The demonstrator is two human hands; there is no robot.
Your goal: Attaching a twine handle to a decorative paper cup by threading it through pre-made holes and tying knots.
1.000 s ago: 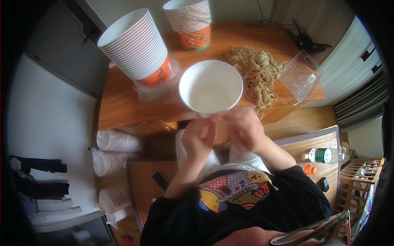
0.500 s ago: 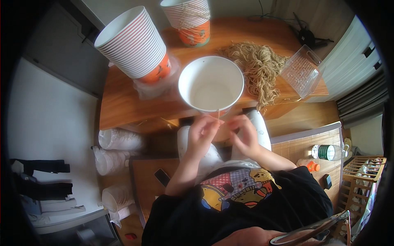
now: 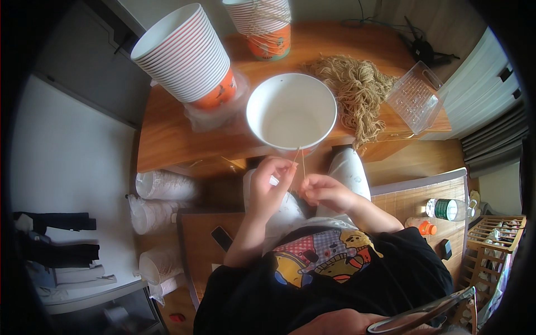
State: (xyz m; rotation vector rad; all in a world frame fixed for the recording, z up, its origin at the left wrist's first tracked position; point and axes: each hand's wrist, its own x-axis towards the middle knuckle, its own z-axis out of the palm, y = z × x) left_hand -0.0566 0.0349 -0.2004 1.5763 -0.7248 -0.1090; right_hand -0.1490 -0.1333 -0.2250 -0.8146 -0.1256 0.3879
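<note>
A large white paper bucket [image 3: 291, 111] stands at the desk's near edge, its mouth facing me. Thin tan cord [image 3: 304, 162] passes at its near rim, and two strands run down from there to my hands. My left hand [image 3: 272, 177] pinches one strand between thumb and fingertips, just below the rim. Lower and to the right, my right hand [image 3: 324, 191] is closed on the other strand, fingers curled. Beyond the bucket on the right lies a loose heap of tan cords [image 3: 357, 92]. A small dark hole shows in the bucket's far wall.
On the wooden desk [image 3: 184, 145] stand a tall stack of paper buckets [image 3: 187, 58] at left and another stack wound with cords [image 3: 262, 28] behind. A clear plastic basket [image 3: 417, 97] sits at right. Wrapped bucket stacks [image 3: 162, 215] lie below left; a bottle [image 3: 446, 209] lies at right.
My right hand has moved down and slightly left, drawing its strand away from the rim. My left hand stays near the rim, still pinching. The whole view has shifted slightly.
</note>
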